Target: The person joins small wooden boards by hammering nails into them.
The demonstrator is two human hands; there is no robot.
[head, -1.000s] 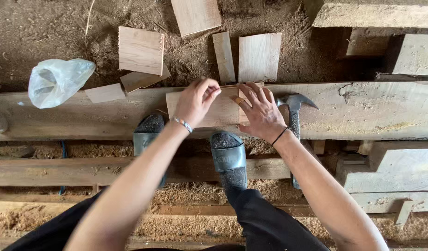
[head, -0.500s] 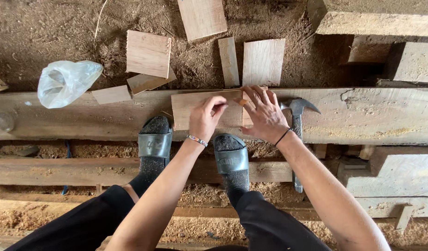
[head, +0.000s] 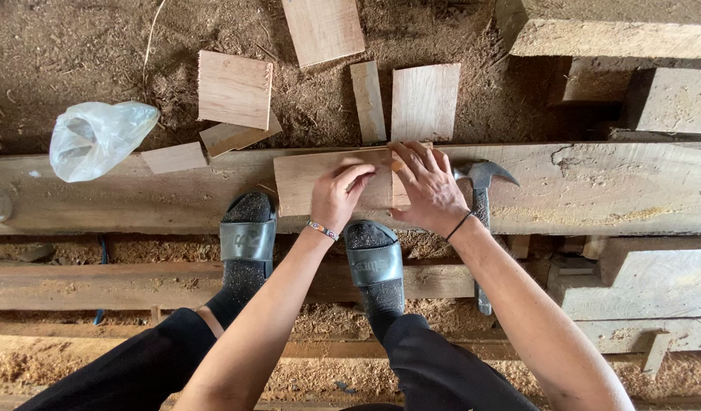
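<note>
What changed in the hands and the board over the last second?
The left hand dropped from a raised pinch above the wooden board to lie curled on its top, nearer the person. The right hand kept flat on the board's right end, fingers spread. The board, claw hammer, beam, plastic bag and offcuts on the sawdust stayed put.
</note>
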